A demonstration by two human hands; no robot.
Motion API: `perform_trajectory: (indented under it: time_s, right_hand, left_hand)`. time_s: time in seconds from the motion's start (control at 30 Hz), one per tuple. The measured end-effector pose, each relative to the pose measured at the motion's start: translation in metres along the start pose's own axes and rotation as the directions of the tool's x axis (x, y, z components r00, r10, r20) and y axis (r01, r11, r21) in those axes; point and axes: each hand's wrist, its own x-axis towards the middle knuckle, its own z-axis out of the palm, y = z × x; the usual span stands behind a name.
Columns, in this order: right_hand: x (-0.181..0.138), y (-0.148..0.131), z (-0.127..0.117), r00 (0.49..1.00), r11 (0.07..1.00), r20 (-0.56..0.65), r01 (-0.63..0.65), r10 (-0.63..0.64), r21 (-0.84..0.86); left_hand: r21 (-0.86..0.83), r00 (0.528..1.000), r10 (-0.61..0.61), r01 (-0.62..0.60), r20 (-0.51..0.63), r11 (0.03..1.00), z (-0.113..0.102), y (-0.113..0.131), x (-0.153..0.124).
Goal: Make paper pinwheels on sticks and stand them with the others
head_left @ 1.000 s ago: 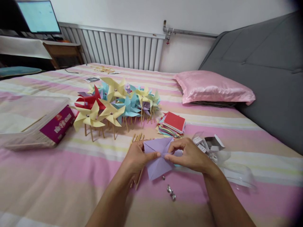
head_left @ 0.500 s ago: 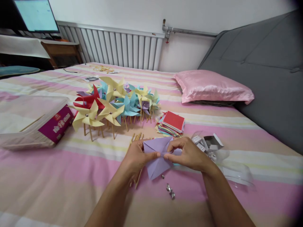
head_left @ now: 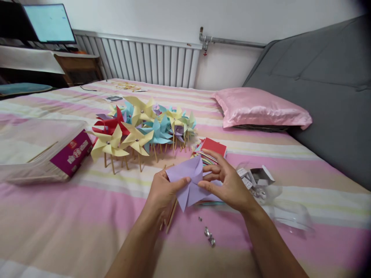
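Observation:
My left hand (head_left: pixel 164 191) pinches a lilac paper square (head_left: pixel 188 181), partly folded into a pinwheel shape, with the thumb pressed on its middle. My right hand (head_left: pixel 228 183) touches the paper's right side, thumb and fingers curled round a flap. Both hands hold the paper a little above the striped bed cover (head_left: pixel 72 216). Wooden sticks (head_left: pixel 171 212) lie under my left hand. Small metal pins (head_left: pixel 209 233) lie on the cover just below the paper.
A cluster of finished paper pinwheels (head_left: pixel 139 129) stands behind. A stack of coloured paper squares (head_left: pixel 213 150) lies beside them. A clear box with a purple label (head_left: pixel 58 152) is at left, clear plastic packaging (head_left: pixel 266 185) at right, a pink pillow (head_left: pixel 261 108) beyond.
Both hands lifted the lilac paper up and slightly left. My right hand's fingers opened out from a tight pinch at the centre to a looser hold on the right flap.

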Motion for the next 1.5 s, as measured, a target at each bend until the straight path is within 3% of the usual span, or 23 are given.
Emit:
perform_trajectory:
  time_s: [0.2, 0.33, 0.67, 0.8, 0.97, 1.2, 1.5]
  right_hand:
    - [0.003, 0.004, 0.006, 0.996, 0.961, 0.023, -0.087, 0.084, 0.261]
    - [0.004, 0.007, 0.005, 0.99, 0.933, 0.005, -0.133, 0.139, 0.334]
    - [0.005, 0.006, 0.004, 0.981, 0.932, -0.056, -0.157, 0.185, 0.327]
    - [0.004, 0.006, 0.0, 0.98, 0.924, -0.033, -0.172, 0.195, 0.343]
    - [0.004, 0.005, -0.002, 0.98, 0.936, -0.092, -0.139, 0.178, 0.323]
    - [0.005, 0.007, 0.002, 0.984, 0.958, -0.104, -0.115, 0.147, 0.263]
    - [0.004, 0.012, 0.003, 0.99, 0.977, -0.098, -0.079, 0.1, 0.197]
  left_hand:
    - [-0.03, 0.997, 0.038, -0.036, 0.061, 0.999, 0.003, -0.002, -0.001]
    - [-0.04, 0.994, 0.065, -0.062, 0.092, 0.997, 0.005, -0.002, -0.002]
    - [-0.011, 0.997, 0.031, -0.03, 0.067, 0.999, 0.006, -0.003, -0.003]
    - [-0.008, 0.995, -0.003, 0.004, 0.098, 1.0, 0.007, 0.0, -0.005]
    - [0.014, 0.989, -0.051, 0.049, 0.136, 0.999, 0.007, 0.003, -0.007]
    - [-0.012, 0.979, -0.052, 0.056, 0.196, 0.998, 0.007, -0.004, -0.006]
    - [-0.028, 0.982, -0.018, 0.024, 0.188, 0.999, 0.005, -0.008, -0.005]
